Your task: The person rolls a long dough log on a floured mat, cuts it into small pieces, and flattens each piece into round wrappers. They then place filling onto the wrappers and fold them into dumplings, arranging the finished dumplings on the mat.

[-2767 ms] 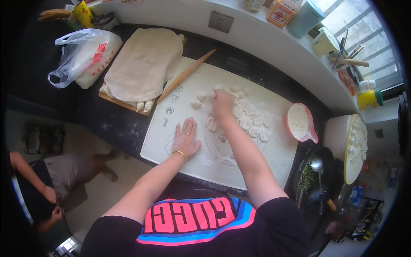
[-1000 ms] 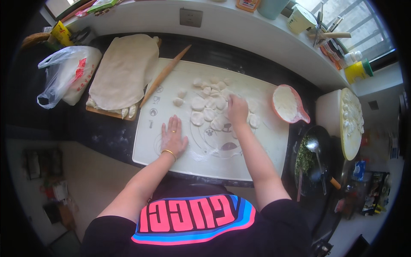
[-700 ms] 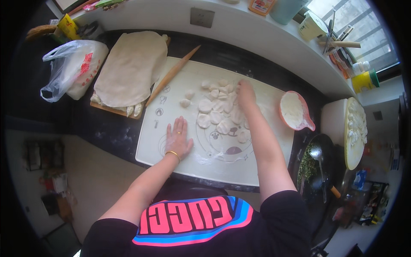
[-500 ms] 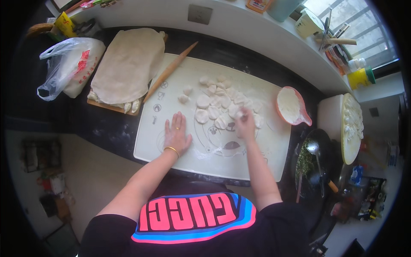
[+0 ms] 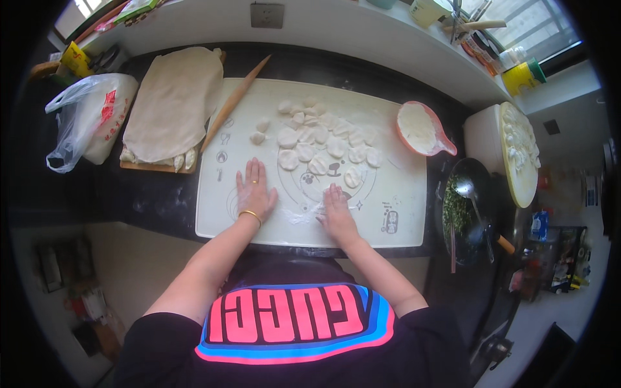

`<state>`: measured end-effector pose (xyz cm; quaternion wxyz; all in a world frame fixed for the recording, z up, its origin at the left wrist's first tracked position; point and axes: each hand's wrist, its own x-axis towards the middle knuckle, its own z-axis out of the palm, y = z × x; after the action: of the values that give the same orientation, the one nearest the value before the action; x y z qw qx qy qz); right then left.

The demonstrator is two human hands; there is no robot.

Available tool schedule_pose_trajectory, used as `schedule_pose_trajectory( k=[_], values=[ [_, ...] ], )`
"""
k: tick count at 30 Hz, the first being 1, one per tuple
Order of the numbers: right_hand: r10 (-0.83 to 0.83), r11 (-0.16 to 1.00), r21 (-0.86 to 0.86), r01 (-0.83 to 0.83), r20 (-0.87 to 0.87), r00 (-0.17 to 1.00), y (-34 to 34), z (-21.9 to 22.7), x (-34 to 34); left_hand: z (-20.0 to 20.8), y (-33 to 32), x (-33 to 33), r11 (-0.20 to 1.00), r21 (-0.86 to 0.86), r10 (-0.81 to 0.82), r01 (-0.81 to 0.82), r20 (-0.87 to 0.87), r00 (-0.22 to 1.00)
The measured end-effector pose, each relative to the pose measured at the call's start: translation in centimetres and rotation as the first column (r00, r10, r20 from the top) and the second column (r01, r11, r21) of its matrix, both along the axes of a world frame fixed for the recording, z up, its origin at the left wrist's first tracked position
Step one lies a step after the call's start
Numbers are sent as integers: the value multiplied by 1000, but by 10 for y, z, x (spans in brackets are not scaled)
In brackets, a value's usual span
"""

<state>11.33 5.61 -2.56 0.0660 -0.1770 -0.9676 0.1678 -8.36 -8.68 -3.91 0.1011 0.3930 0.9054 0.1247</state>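
Observation:
A pale pastry mat (image 5: 407, 194) with printed circles and figures lies in front of me, dusted with white flour. My left hand (image 5: 256, 194) rests flat on its left part, fingers stretched out, holding nothing. Near the mat's front edge, my right hand (image 5: 337, 215) lies with its fingers extended and the palm down. Just beyond those fingertips is one flattened dough piece (image 5: 352, 176). Farther back, several small dough rounds (image 5: 336, 147) lie in a loose, partly overlapping group. Two small dough lumps (image 5: 257, 138) sit apart, beyond my left hand.
A wooden rolling pin (image 5: 236, 100) leans across the mat's left edge. Left of it, a dough sheet (image 5: 171, 103) covers a board with dumplings. A red bowl of flour (image 5: 419, 129) stands at the mat's right corner; beyond are a wok with green filling (image 5: 458, 205) and a dumpling-laden tray (image 5: 517, 174).
My right hand has come away from the dough group toward me and now lies on the mat with fingers extended. The left hand stays on the mat. The whole view has shifted slightly.

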Motion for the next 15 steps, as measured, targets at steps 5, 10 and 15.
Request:
schedule_pose_trajectory(
  k=[5,10,15],
  values=[
    [-56,998,41,53,98,994,0,-6,-4,0,-1,0,1000,18,-2,3,-13,1000],
    [-70,998,15,69,197,978,7,1,-10,5,0,-1,1000,0,4,-4,-2,1000],
    [85,996,-29,-80,253,964,-16,14,18,2,2,-1,1000,-12,4,-5,-4,1000]
  ],
)
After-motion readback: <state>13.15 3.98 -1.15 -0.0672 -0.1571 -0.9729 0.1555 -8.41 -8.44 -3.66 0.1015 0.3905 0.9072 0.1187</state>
